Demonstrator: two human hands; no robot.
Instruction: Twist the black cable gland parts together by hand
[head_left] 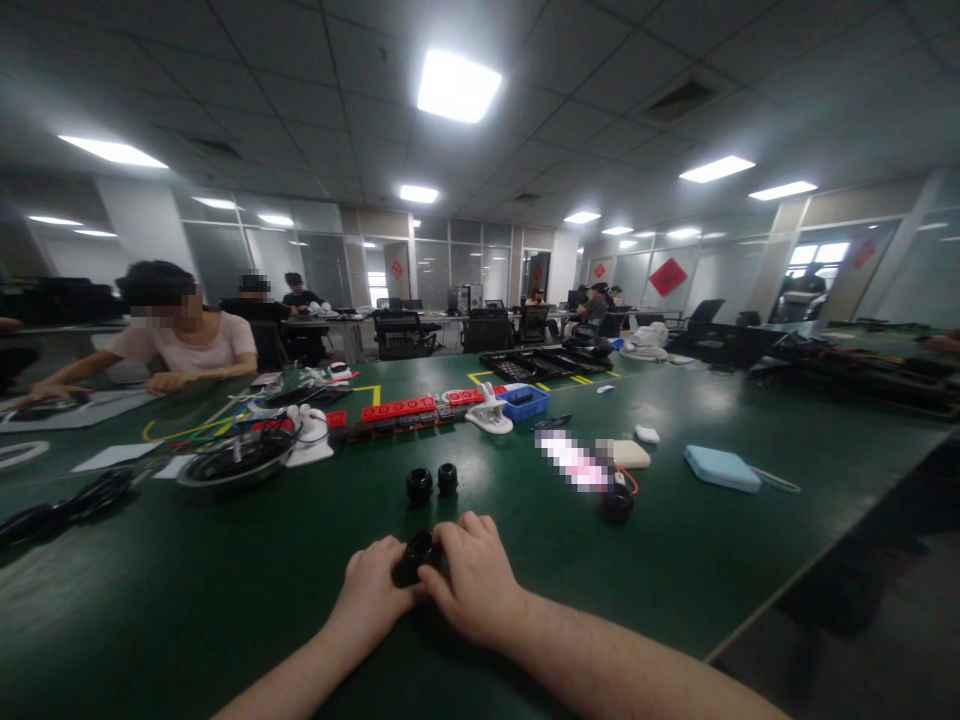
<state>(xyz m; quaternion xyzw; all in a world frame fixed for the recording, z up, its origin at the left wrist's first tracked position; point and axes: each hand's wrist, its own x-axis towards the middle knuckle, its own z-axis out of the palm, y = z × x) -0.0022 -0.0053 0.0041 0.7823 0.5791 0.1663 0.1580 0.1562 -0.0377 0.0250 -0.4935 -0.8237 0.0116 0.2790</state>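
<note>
Near the front of the green table (300, 560), my left hand (375, 588) and my right hand (477, 580) close on one black rounded part (420, 552) from its two sides. My fingers cover much of that part. Just beyond them stand two more black parts, a wider one (419, 487) on the left and a narrower one (448, 479) beside it. Another black round object (617, 503) with an orange wire sits to the right, by a phone-like object (574, 460) that is blurred out.
A metal bowl (236, 462) with black cables lies left, near a white clamp (309, 437). Red modules (397, 409), a blue bin (525, 402) and a black tray (547, 362) stand farther back. At right lies a light blue case (721, 468). A person (191, 345) sits at left.
</note>
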